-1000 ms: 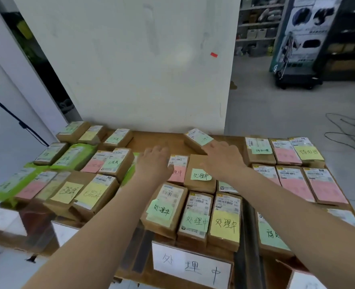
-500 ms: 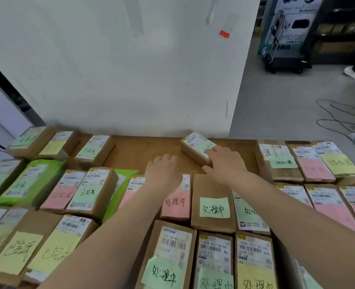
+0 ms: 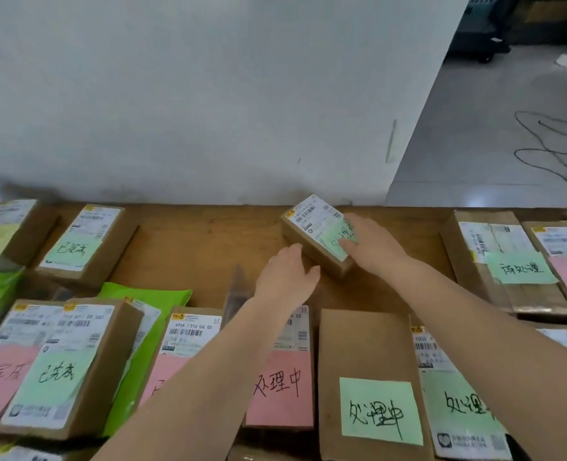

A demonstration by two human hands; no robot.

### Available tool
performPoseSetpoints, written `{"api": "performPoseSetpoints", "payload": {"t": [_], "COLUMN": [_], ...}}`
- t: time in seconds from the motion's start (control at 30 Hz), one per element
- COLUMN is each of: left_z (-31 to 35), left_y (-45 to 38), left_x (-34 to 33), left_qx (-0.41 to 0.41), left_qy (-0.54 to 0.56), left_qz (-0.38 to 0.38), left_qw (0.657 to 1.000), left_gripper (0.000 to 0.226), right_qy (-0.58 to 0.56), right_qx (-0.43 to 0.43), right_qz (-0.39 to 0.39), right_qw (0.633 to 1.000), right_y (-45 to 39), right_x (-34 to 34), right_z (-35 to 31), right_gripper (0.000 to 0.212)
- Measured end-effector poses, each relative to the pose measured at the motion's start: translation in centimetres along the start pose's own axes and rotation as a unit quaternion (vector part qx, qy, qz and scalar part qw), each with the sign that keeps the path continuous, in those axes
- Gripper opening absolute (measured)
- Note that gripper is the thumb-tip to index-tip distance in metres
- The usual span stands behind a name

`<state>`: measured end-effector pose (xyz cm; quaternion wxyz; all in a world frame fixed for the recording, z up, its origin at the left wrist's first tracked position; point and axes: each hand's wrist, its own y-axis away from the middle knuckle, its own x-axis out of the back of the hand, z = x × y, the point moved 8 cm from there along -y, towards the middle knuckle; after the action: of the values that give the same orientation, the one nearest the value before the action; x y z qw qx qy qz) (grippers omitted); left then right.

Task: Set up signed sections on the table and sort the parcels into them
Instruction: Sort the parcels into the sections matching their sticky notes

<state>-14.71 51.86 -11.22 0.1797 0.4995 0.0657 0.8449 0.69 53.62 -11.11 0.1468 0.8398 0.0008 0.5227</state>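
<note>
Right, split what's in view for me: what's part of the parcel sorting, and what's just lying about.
Part of the job:
- skewed parcel at the table's far edge, left hand and right hand on it
- parcels with handwritten sticky notes, like the brown one with a green note
- green mailer bags
- wooden table

Lying about:
- cables on the floor
- white partition

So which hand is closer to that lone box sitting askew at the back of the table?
Right, narrowly. The right hand rests on top of the small parcel, fingers over its green note. The left hand is at the box's near side, fingertips about touching.
</note>
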Motion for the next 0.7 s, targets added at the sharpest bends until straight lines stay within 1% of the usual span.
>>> {"api": "performPoseSetpoints", "payload": {"t": [0.1, 0.23, 0.3, 0.4, 0.5, 0.57, 0.63, 0.7], "left_z": [-0.8, -2.3, -3.2, -4.0, -4.0, -3.6, -3.0, -2.5], "left_y": [-0.6, -1.0, -1.2, -1.3, -1.0, -0.4, 0.3, 0.8], "left_x": [-0.2, 0.5, 1.2, 1.7, 1.5, 1.5, 1.6, 2.0], "left_qx": [0.028, 0.072, 0.099, 0.116, 0.108, 0.105, 0.094, 0.073], "left_qy": [0.041, 0.123, 0.134, 0.094, 0.032, 0.013, -0.009, -0.021], "left_qz": [0.002, 0.015, 0.019, 0.018, 0.006, -0.002, -0.009, -0.005], "left_qw": [0.999, 0.990, 0.986, 0.989, 0.994, 0.994, 0.995, 0.997], "left_gripper": [0.056, 0.041, 0.036, 0.029, 0.032, 0.035, 0.037, 0.038], "right_qy": [-0.028, -0.050, -0.072, -0.094, -0.078, -0.074, -0.072, -0.046], "right_qx": [0.002, 0.014, 0.011, 0.009, 0.008, -0.002, -0.023, -0.035], "right_qz": [0.000, -0.021, -0.036, -0.046, -0.068, -0.076, -0.083, -0.085], "right_qw": [1.000, 0.998, 0.997, 0.994, 0.995, 0.994, 0.994, 0.995], "right_y": [-0.2, 0.3, 0.5, 0.7, 0.7, 0.8, 1.3, 2.1], "right_x": [-0.7, -2.0, -2.9, -4.1, -5.4, -5.9, -5.9, -5.4], "right_z": [-0.6, -2.6, -3.4, -4.4, -5.0, -5.0, -4.6, -4.6], "right_gripper": [0.057, 0.060, 0.062, 0.065, 0.065, 0.067, 0.072, 0.075]}}
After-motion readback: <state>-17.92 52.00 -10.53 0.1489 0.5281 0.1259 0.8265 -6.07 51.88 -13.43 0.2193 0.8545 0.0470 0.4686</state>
